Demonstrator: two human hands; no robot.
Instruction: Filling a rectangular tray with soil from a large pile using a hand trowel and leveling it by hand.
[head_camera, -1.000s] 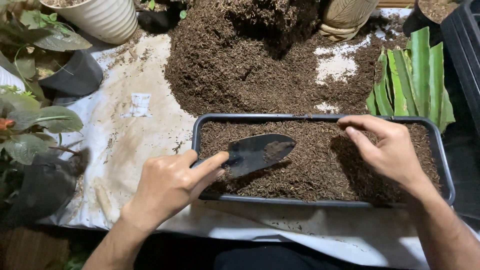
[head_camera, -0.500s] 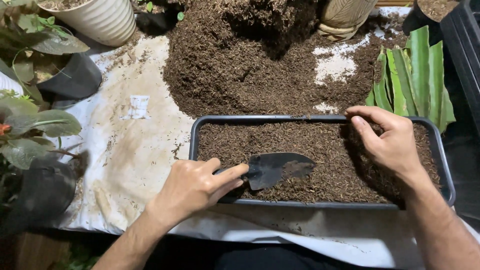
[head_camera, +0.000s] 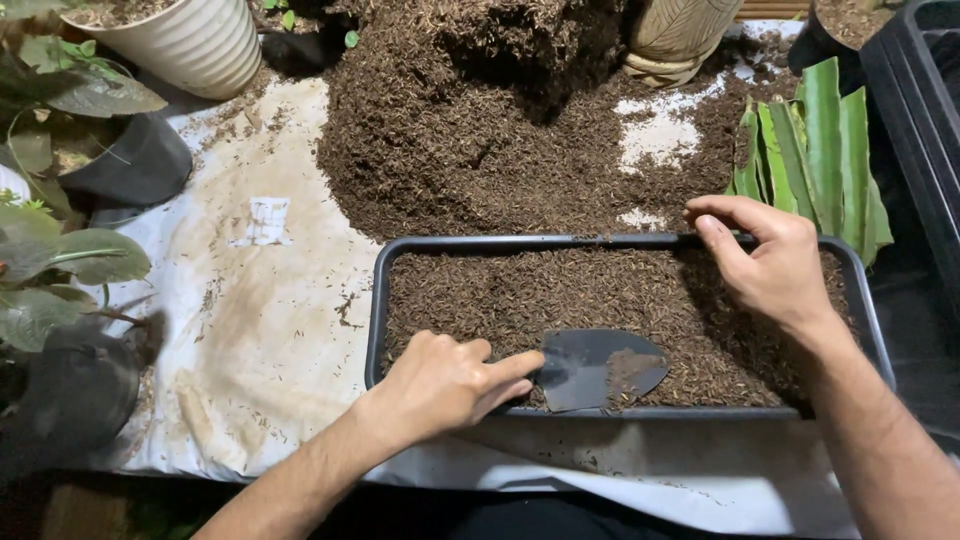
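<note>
A black rectangular tray (head_camera: 376, 310) lies in front of me, filled with brown potting mix (head_camera: 600, 295). My left hand (head_camera: 440, 385) grips the handle of a small black trowel (head_camera: 600, 368), whose blade rests flat on the mix at the tray's near edge with a little soil on it. Over the tray's far right corner, my right hand (head_camera: 770, 265) hovers with fingers curled and apart, holding nothing.
A big heap of brown mix (head_camera: 480, 130) sits behind the tray on a white sheet (head_camera: 250, 330). A ribbed white pot (head_camera: 185, 40) and leafy plants (head_camera: 50, 250) stand at left. Green upright leaves (head_camera: 815, 150) and a black crate (head_camera: 920, 120) are at right.
My left hand has drawn the trowel down and to the right, to the tray's near edge. My right hand has shifted slightly toward the far right corner.
</note>
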